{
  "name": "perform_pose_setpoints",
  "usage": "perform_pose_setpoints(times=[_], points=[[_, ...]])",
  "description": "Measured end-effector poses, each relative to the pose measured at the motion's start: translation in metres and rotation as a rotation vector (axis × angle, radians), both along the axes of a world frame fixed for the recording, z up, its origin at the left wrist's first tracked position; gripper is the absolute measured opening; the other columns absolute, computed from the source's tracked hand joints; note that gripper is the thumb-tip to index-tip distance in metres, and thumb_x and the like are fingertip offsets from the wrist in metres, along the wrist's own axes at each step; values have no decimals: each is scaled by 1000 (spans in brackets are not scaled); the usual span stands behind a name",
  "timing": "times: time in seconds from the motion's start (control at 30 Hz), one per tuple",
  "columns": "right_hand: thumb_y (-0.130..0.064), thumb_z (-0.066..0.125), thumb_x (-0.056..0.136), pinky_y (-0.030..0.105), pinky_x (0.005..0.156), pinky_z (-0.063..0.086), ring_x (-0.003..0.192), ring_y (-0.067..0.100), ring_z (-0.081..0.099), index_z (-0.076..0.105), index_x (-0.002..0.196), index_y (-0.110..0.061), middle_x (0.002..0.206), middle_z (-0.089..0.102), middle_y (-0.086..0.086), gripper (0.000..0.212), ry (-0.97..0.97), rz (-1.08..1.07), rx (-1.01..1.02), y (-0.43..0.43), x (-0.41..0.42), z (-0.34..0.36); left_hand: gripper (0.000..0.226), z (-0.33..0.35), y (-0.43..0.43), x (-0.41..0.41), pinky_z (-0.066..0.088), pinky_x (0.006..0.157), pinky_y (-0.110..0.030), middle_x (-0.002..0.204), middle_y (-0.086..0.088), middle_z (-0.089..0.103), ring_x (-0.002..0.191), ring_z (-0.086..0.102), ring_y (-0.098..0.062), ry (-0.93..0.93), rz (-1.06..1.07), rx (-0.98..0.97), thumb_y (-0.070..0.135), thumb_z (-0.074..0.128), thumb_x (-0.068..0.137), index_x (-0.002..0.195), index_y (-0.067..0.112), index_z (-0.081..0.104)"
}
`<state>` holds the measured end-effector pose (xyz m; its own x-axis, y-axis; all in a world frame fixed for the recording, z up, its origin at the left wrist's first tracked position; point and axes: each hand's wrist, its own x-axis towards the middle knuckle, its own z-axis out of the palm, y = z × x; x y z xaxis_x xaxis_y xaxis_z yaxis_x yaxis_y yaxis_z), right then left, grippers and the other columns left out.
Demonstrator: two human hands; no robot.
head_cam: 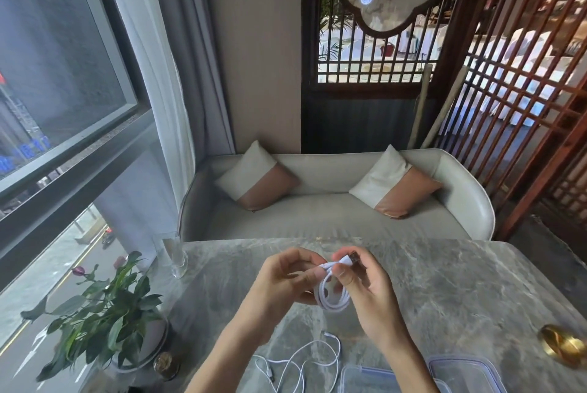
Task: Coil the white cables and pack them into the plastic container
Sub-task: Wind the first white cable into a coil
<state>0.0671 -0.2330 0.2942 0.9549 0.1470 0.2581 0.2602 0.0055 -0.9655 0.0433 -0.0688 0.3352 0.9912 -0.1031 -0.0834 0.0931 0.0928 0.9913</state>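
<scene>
Both my hands hold a coiled white cable point(334, 296) above the grey marble table point(460, 291). My left hand point(287, 278) pinches the coil's left side. My right hand point(365, 284) grips its top, with the USB plug sticking out between the fingers. A second white cable point(298, 364) lies loose and tangled on the table below my forearms. The clear plastic container point(365, 378) sits at the near edge, and its blue-rimmed lid point(467, 373) lies just right of it.
A potted plant point(104, 313) stands at the table's left, with a small jar point(163, 364) beside it and a glass vase point(173, 254) behind. A gold object point(562, 345) rests at the right edge. A grey sofa point(333, 202) with two cushions is beyond the table.
</scene>
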Motion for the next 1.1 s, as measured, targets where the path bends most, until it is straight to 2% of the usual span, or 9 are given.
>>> perform_pose_setpoints(times=[0.17, 0.37, 0.5, 0.67, 0.8, 0.87, 0.93, 1.0, 1.1], points=[[-55, 60, 86, 20, 65, 51, 70, 7, 64, 61, 96, -28, 86, 70, -1, 28, -24, -51, -8, 5, 0, -6, 8, -2, -12, -2, 62, 68, -47, 83, -19, 72, 72, 73, -29, 43, 149, -13, 11, 71, 87, 87, 4, 69], [-52, 55, 87, 21, 69, 50, 77, 13, 65, 59, 94, -28, 85, 66, -1, 26, -69, -116, -64, 1, 2, -10, 13, -1, -8, -4, 58, 88, -47, 94, -19, 74, 90, 73, -34, 183, -24, -204, 16, 67, 91, 91, 4, 61], [-49, 59, 86, 21, 71, 50, 77, 12, 65, 62, 91, -24, 83, 68, 0, 26, -76, -79, -49, 1, 1, -7, 20, -4, -6, -4, 59, 83, -44, 90, -19, 71, 81, 71, -31, 128, -61, -188, 6, 77, 79, 87, 3, 59], [-47, 64, 83, 15, 68, 47, 71, 4, 62, 67, 90, -22, 76, 69, -3, 26, -14, 32, -23, 2, -3, -3, 38, -6, -10, -3, 57, 72, -42, 89, -20, 66, 75, 68, -30, 1, -60, 63, 2, 80, 77, 99, -8, 51], [-42, 66, 86, 14, 71, 47, 75, 5, 64, 69, 92, -26, 86, 68, -3, 18, -46, 24, -74, -1, -4, 0, 16, -12, -15, -6, 60, 56, -33, 74, 5, 67, 56, 69, -12, -156, -7, 418, 14, 73, 83, 89, 10, 59], [-35, 64, 88, 17, 73, 48, 77, 8, 65, 67, 91, -26, 87, 67, -1, 10, -60, -11, -62, 3, -5, -2, 2, -14, -22, -8, 59, 49, -30, 71, 2, 65, 50, 67, -11, -206, 22, 534, 17, 60, 86, 86, 19, 59], [-33, 61, 90, 21, 74, 50, 81, 13, 66, 66, 93, -25, 87, 66, 0, 9, -76, -39, -64, 9, -6, -5, 12, -15, -31, -10, 59, 47, -30, 70, -4, 66, 52, 67, -16, -227, 78, 577, 17, 50, 84, 88, 20, 61], [-33, 60, 92, 18, 72, 50, 80, 11, 66, 66, 95, -26, 87, 67, -2, 10, -64, -74, -38, 12, -6, -5, 14, -15, -37, -11, 62, 52, -36, 71, -6, 67, 58, 70, -19, -204, 88, 480, 16, 49, 88, 89, 18, 64], [-36, 56, 92, 11, 68, 50, 74, 1, 65, 66, 94, -33, 84, 70, -8, 10, -1, -160, 55, 11, -4, 2, 13, -9, -32, -11, 62, 73, -50, 81, -10, 69, 77, 73, -24, -9, 18, 116, 13, 57, 96, 95, 6, 68]])
